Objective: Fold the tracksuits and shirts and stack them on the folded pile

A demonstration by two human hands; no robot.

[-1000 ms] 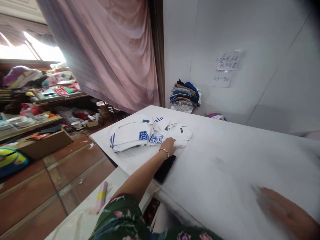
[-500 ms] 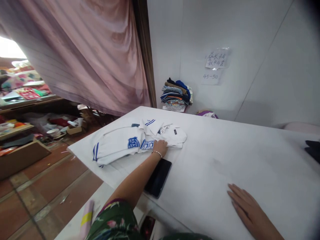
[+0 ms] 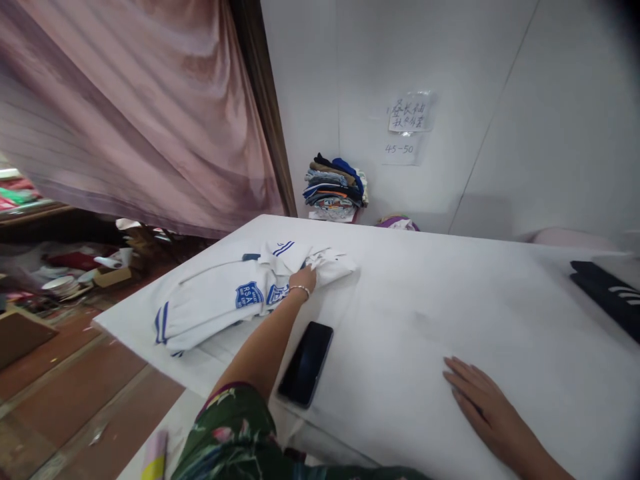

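Observation:
A white shirt (image 3: pixel 203 297) with blue stripes and a blue shield print lies loosely bunched on the left part of the white table (image 3: pixel 385 373). My left hand (image 3: pixel 303 280), with a bracelet on its wrist, is closed on the shirt near the collar end; the fabric there is gathered and partly hides the fingertips. Below that wrist, a black phone (image 3: pixel 306 363) lies on the table near the front edge. My right hand (image 3: pixel 475 393) rests flat on the tabletop at the lower right, fingers stretched out, holding nothing.
A stack of folded clothes (image 3: pixel 336 190) stands against the wall behind the table. Dark folded clothing (image 3: pixel 607 293) with white stripes lies at the right edge. A pink curtain (image 3: pixel 150 113) hangs at left, above clutter on the tiled floor. Handwritten papers (image 3: pixel 409 117) are on the wall.
My left hand has gathered the shirt's collar end, which is more crumpled and raised. The view has turned right, showing more of the dark clothing. My right hand stays flat on the table.

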